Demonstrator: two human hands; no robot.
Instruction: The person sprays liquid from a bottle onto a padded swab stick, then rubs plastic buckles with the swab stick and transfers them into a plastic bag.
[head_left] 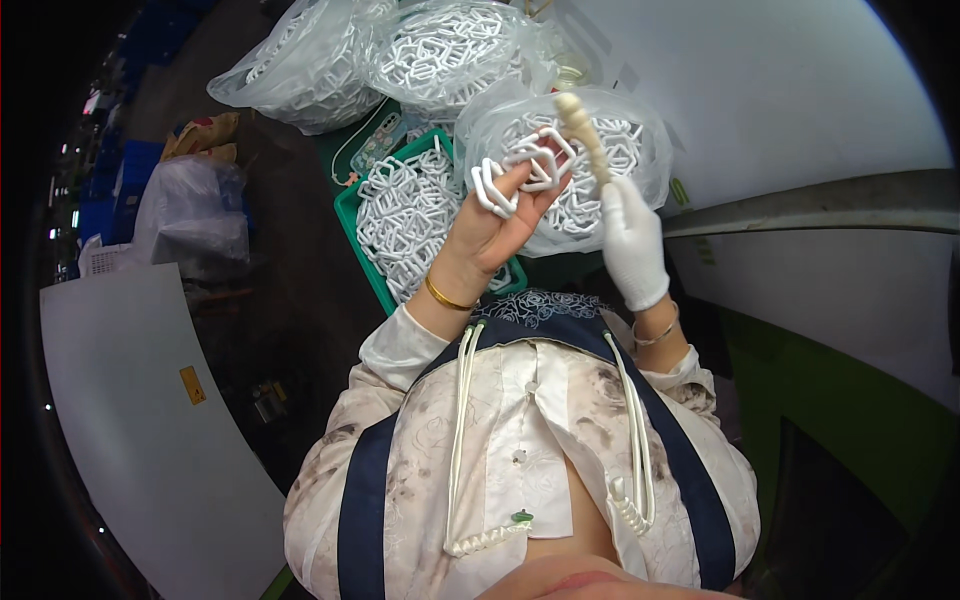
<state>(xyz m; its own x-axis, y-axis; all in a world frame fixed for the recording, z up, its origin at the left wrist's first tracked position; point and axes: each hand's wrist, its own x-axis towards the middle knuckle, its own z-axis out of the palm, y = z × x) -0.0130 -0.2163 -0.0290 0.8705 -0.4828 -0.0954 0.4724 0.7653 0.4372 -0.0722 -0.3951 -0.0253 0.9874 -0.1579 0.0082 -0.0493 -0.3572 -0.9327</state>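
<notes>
My bare left hand (pixel 500 215) is raised palm-up and closed on a bunch of white plastic hooks (pixel 520 170), with a gold bangle on its wrist. My right hand (pixel 632 240), in a white glove, grips a cream beaded tool handle (pixel 583 135) that stands upright beside the hooks. Both hands hover over a green crate (pixel 352 215) filled with more white hooks.
Three clear plastic bags of white hooks (pixel 440 50) lie behind and beside the crate. A white panel (pixel 130 400) sits at the left, a white and green machine surface (pixel 830 290) at the right. Blue crates (pixel 130 170) stand far left.
</notes>
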